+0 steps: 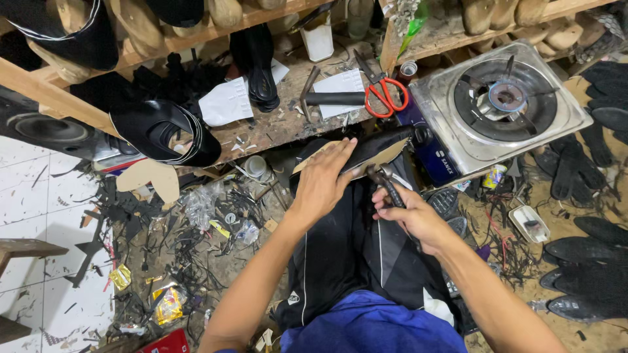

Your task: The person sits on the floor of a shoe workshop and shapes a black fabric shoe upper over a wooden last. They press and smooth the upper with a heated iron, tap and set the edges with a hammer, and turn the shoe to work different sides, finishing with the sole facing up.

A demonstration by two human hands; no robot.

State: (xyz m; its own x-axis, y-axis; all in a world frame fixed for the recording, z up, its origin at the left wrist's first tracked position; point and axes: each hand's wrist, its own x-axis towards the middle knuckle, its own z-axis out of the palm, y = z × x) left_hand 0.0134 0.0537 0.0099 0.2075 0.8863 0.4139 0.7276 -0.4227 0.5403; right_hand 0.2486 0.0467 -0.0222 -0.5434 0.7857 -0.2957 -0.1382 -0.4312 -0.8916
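Blue shirt (pixel 373 327) at bottom edge, dark trousers (pixel 353 255) above. Left hand (pixel 322 180) lies flat, fingers spread, pressing black shoe upper (pixel 383 145) on lap. Right hand (pixel 413 216) clamped on pincers (pixel 386 182), their head touching the upper's edge. Desk (pixel 281 127) behind: hammer (pixel 327 98), red-handled scissors (pixel 383 91). Far right, gas stove (pixel 504 101).

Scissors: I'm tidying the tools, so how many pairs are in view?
1: the red-handled scissors lie on the wooden bench beside the hammer, left of the gas stove. Clutter may hide others.
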